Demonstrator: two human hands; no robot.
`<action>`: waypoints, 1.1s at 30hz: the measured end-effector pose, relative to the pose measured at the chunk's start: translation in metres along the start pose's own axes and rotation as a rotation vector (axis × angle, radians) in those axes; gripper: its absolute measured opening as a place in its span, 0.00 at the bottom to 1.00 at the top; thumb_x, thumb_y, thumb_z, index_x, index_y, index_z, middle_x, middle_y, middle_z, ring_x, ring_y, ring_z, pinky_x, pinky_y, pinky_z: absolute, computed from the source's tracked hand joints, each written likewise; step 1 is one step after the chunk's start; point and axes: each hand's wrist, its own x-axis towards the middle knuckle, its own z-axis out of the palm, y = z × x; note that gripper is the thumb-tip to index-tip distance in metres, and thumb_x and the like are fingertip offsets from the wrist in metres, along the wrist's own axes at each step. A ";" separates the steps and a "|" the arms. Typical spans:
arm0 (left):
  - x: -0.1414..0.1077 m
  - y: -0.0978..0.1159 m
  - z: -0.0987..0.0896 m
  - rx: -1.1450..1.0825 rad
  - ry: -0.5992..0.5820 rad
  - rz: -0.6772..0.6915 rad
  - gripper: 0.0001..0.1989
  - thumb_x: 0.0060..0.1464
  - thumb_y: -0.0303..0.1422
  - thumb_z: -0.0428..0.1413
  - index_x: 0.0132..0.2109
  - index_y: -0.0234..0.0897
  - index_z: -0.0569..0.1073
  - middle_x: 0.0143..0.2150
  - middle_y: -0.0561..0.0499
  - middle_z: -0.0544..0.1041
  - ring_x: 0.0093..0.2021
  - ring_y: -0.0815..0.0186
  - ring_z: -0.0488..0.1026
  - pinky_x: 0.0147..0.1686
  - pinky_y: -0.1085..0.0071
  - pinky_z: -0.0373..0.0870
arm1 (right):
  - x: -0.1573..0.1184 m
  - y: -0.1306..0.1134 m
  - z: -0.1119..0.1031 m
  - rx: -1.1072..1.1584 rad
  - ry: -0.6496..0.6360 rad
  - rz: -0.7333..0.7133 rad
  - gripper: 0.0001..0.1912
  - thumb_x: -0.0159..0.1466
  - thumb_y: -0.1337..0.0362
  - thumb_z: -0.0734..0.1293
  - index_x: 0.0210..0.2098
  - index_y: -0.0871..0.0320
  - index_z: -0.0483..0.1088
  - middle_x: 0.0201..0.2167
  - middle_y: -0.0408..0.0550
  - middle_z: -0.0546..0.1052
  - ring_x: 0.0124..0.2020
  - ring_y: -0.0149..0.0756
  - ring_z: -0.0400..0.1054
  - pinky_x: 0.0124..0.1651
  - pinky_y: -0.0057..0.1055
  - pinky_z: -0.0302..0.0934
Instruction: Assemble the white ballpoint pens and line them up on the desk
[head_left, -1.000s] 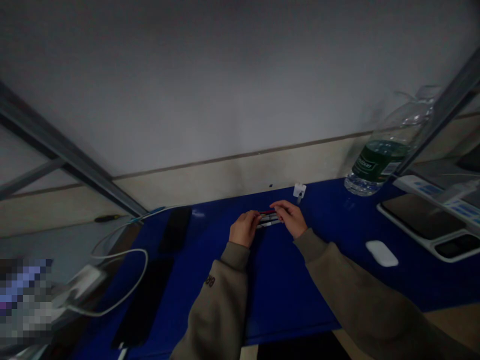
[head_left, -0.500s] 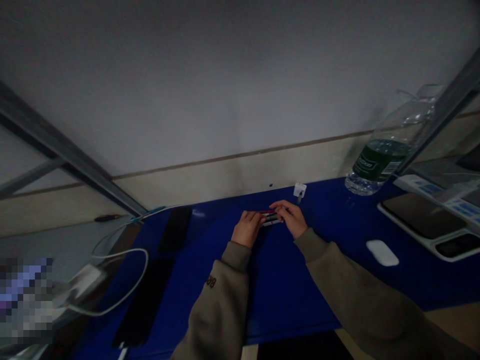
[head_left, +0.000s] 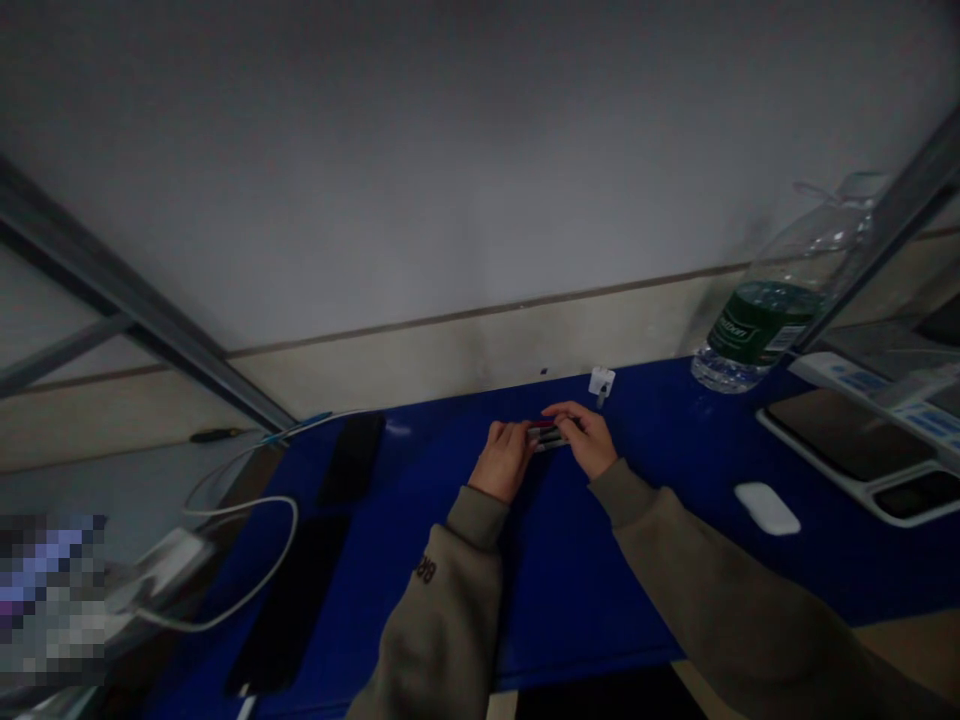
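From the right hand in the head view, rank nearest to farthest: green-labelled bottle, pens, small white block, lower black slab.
1. Pens, at the right hand.
2. Small white block, just beyond, toward the wall.
3. Green-labelled bottle, farther right.
4. Lower black slab, far left.

You wear the single camera on your head; it faces forward and down along your sleeves [head_left: 450,610] to your left hand [head_left: 502,462] and right hand [head_left: 590,441], below the middle of the view; it sits far enough back to catch both long edges of the desk [head_left: 577,580]; the wall [head_left: 480,170] ahead fills the upper half.
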 end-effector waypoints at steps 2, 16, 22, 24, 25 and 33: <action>0.000 -0.004 0.004 0.012 0.001 -0.003 0.18 0.62 0.32 0.43 0.56 0.30 0.61 0.47 0.42 0.71 0.47 0.60 0.65 0.49 0.61 0.62 | 0.001 0.000 -0.005 0.019 0.063 0.003 0.13 0.58 0.63 0.59 0.36 0.59 0.73 0.25 0.44 0.70 0.24 0.30 0.61 0.27 0.28 0.55; -0.003 -0.019 0.021 0.097 -0.028 0.046 0.25 0.62 0.33 0.43 0.63 0.29 0.49 0.46 0.41 0.73 0.52 0.59 0.64 0.49 0.62 0.66 | -0.004 -0.009 0.001 -0.067 -0.115 -0.065 0.15 0.60 0.64 0.59 0.43 0.58 0.72 0.34 0.47 0.74 0.32 0.33 0.65 0.35 0.30 0.59; -0.003 -0.016 0.011 0.105 0.053 0.016 0.21 0.61 0.34 0.46 0.60 0.35 0.58 0.45 0.44 0.74 0.47 0.62 0.67 0.43 0.67 0.69 | -0.005 -0.009 0.002 -0.153 -0.115 -0.099 0.17 0.60 0.65 0.59 0.47 0.57 0.71 0.37 0.47 0.75 0.35 0.34 0.66 0.39 0.31 0.60; -0.003 -0.015 0.007 0.085 0.120 0.012 0.17 0.60 0.35 0.48 0.54 0.35 0.65 0.43 0.45 0.75 0.43 0.63 0.68 0.43 0.67 0.68 | -0.004 -0.009 0.001 -0.129 -0.105 -0.074 0.17 0.60 0.65 0.59 0.47 0.58 0.70 0.35 0.47 0.74 0.32 0.33 0.66 0.37 0.30 0.60; -0.002 -0.014 0.005 0.077 0.153 0.006 0.15 0.59 0.36 0.49 0.51 0.35 0.68 0.41 0.46 0.75 0.42 0.63 0.68 0.42 0.67 0.68 | -0.004 -0.009 0.001 -0.112 -0.104 -0.060 0.17 0.60 0.64 0.59 0.48 0.58 0.70 0.34 0.47 0.74 0.31 0.32 0.65 0.35 0.30 0.59; -0.005 -0.001 -0.008 0.099 0.185 -0.126 0.14 0.59 0.41 0.48 0.46 0.43 0.73 0.39 0.50 0.76 0.40 0.66 0.70 0.40 0.72 0.66 | -0.002 -0.012 0.000 -0.075 -0.126 -0.067 0.18 0.61 0.63 0.59 0.48 0.57 0.70 0.34 0.47 0.74 0.32 0.33 0.65 0.38 0.32 0.59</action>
